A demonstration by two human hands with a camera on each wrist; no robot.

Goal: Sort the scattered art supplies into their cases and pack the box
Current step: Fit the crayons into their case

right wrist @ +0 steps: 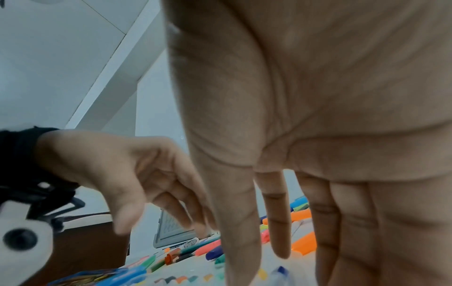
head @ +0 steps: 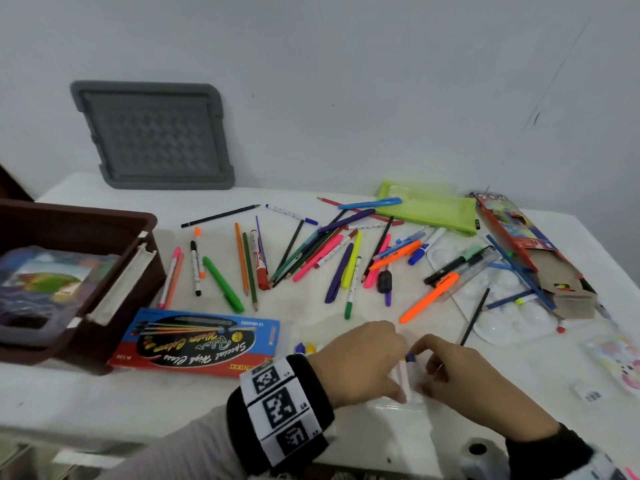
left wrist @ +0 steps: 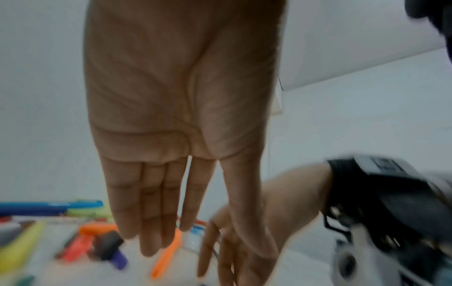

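Both hands work at the front middle of the white table (head: 173, 393). My left hand (head: 377, 355) and right hand (head: 440, 362) meet over a clear plastic sleeve (head: 394, 410) that holds a white marker with a blue cap (head: 409, 358). The fingers of both hands are mostly straight and touch the sleeve; neither wrist view shows anything pinched. The left hand (left wrist: 156, 212) hangs fingers down above the pens. Below the right hand's fingers (right wrist: 276, 222) lies the blue cap (right wrist: 281, 270). Many loose pens, markers and pencils (head: 311, 254) lie scattered beyond the hands.
A brown box (head: 104, 223) with a case inside stands at the left. A blue and red paint box (head: 197, 337) lies beside it. A green pouch (head: 429, 206), an open pencil carton (head: 519, 233) and a white palette (head: 512, 317) are at the right. A grey lid (head: 156, 136) leans on the wall.
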